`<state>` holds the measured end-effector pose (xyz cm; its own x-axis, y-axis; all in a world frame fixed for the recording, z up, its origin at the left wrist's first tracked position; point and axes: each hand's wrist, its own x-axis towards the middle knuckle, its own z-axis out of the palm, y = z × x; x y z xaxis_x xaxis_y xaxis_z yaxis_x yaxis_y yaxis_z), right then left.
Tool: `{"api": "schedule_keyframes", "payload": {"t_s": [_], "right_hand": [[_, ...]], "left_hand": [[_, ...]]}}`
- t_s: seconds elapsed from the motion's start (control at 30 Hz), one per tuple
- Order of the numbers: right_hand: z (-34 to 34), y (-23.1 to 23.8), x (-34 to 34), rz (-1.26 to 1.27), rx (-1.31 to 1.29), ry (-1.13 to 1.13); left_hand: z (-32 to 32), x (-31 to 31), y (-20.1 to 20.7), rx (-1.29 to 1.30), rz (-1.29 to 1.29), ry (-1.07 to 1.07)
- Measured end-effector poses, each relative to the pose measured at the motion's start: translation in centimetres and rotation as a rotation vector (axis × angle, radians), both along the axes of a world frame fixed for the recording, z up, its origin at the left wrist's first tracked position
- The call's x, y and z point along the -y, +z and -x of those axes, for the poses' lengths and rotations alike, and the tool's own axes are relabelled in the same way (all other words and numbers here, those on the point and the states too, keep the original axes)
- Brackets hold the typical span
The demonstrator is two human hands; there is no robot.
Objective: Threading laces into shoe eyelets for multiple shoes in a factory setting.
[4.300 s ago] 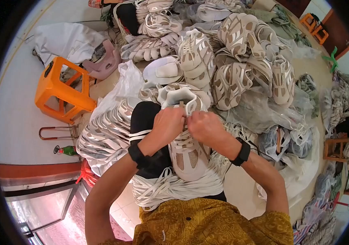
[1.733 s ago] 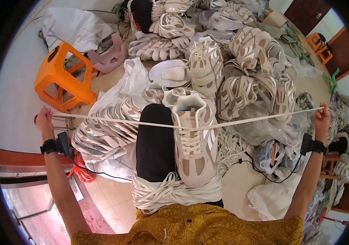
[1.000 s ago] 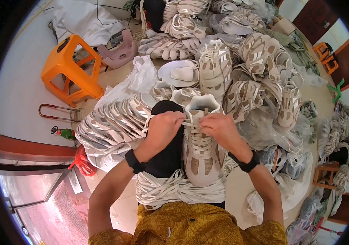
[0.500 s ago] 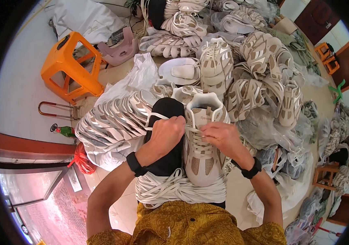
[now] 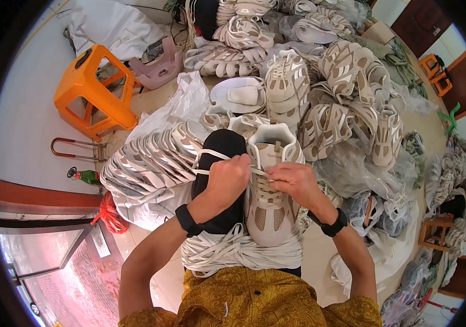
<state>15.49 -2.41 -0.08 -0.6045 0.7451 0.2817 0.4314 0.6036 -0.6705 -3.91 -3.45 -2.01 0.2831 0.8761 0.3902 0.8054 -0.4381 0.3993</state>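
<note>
Drawn in from wide apart, left hand point(image 5: 230, 178), fingers curled, and right hand point(image 5: 297, 182), fingers pinching, hold the lace point(image 5: 259, 171), likely light, limp, best gripped near the shoe point(image 5: 268, 207).

Sm. blurry ltrs point(image 5: 274, 156) on shoe tongue point(image 5: 268, 149)

Hands point(image 5: 228, 179), earlier spread wide stretching lace point(image 5: 258, 171), now close together at shoe point(image 5: 270, 218).
</note>
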Motion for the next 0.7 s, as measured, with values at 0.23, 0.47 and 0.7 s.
{"api": "schedule_keyframes", "payload": {"t_s": [0.23, 0.47, 0.7], "right_hand": [[-0.7, -0.4, -0.4, 0.044, -0.193, -0.034], [-3.2, -0.4, -0.9, 0.651, -0.329, -0.402], [-2.9, -1.6, -1.0, 0.348, -0.228, -0.319]], "left_hand": [[-1.3, -0.5, 0.8, -0.273, -0.196, -0.112], [-1.4, -1.1, 2.1, -0.616, -0.191, -0.292], [-1.0, -6.1, 3.9, -0.486, 0.525, -0.381]]}}
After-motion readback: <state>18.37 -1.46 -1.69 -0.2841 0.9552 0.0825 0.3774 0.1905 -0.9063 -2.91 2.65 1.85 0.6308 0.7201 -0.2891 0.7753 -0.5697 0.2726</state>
